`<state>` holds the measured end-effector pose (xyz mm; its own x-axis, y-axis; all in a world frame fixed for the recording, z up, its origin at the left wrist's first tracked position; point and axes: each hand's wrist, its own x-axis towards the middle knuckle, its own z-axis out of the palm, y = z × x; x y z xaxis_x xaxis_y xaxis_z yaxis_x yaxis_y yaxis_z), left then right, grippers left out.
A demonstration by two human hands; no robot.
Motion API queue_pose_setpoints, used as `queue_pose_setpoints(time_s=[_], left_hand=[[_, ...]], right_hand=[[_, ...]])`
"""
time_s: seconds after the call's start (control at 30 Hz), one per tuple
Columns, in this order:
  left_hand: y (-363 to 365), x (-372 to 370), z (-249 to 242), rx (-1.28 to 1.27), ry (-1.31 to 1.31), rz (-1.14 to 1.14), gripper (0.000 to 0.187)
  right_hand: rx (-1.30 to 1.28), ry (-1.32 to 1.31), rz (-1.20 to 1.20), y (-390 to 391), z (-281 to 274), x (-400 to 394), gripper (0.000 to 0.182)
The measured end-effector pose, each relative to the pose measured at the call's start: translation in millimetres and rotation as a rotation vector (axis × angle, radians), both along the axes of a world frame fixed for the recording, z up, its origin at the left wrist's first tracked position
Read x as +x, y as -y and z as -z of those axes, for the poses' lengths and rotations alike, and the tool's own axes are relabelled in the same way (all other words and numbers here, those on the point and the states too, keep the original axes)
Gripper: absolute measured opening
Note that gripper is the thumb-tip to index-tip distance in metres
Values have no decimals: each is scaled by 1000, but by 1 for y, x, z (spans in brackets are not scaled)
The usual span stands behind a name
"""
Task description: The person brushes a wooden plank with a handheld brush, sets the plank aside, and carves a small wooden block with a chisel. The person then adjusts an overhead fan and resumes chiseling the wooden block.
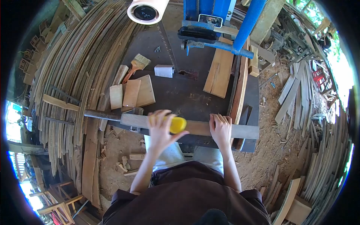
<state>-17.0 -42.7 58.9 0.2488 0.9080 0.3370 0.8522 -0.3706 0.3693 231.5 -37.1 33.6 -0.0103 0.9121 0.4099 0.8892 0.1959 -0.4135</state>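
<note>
A long narrow wooden board [198, 127] lies crosswise along the near edge of the dark work table. My left hand [160, 131] is over its left half, fingers curled and thumb stretched to the right. Between them is a rounded yellow object [178, 125], blurred by motion, whose kind I cannot tell. My right hand [221, 128] grips the board right of its middle, fingers bent over the top. Under the board's left part sits a small metal fixture [135, 128], partly covered. A dark round bar [102, 114] points out to the left from the board's end.
A bandsaw blade [167, 47] runs down to the table [176, 95] beyond my hands, below a blue machine frame [243, 28]. A paintbrush [138, 64], wood offcuts [146, 91] and a white block [164, 71] lie on it. Stacked wood strips [78, 63] flank the left.
</note>
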Motion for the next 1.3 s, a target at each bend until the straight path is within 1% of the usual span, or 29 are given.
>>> queue_pose_setpoints(time_s=[0.03,0.07,0.13,0.17,0.3,0.37,0.43,0.5,0.53,0.6,0.67,0.73,0.8,0.93,1.0,1.07,1.17,1.2,1.27,1.3], left_hand=[[0,22,-5,-8,4,71,76],[-2,40,-4,-9,7,76,76],[-6,66,-1,12,13,170,73],[-7,71,0,16,6,161,71],[-9,47,-2,33,-37,132,71],[-5,9,-2,74,-91,-82,72],[-3,-42,3,17,-108,-302,71],[0,-95,19,60,-216,-519,73],[2,-116,23,58,-222,-531,73],[4,-143,22,82,2,-509,74],[4,-140,22,86,-6,-486,76],[1,-97,11,27,-212,-441,76],[-5,-41,1,-58,-148,-318,75],[-9,53,0,41,-100,48,72],[-11,71,3,54,-75,97,70],[-13,72,3,65,-54,147,68],[-11,30,0,81,-7,-8,59],[-10,7,0,99,-22,-99,57],[-6,-51,2,42,-47,-317,55],[-5,-81,3,3,-131,-429,55]], right_hand=[[0,-4,4,0,2,0,14],[0,-8,8,0,3,1,14],[-25,-19,12,2,0,1,15],[-49,-34,12,2,-2,1,15],[-24,-18,17,2,-5,0,13],[-36,-11,6,1,-5,1,11],[-28,-10,9,0,-4,0,12],[-24,-11,-2,1,-2,-1,13],[-6,-20,3,1,-2,-1,13],[17,-37,-3,-1,-2,-2,13],[-9,2,13,1,-2,-1,12],[-2,-9,5,1,-2,-1,13],[-13,9,14,0,-4,-2,13],[-10,5,14,1,-1,1,14],[-17,-11,13,2,2,1,16],[-20,-13,20,2,1,2,17],[-2,-13,15,1,2,1,16],[-3,-14,13,0,1,1,16],[-8,4,10,1,-2,0,15],[-15,-1,3,2,-2,-1,15]])
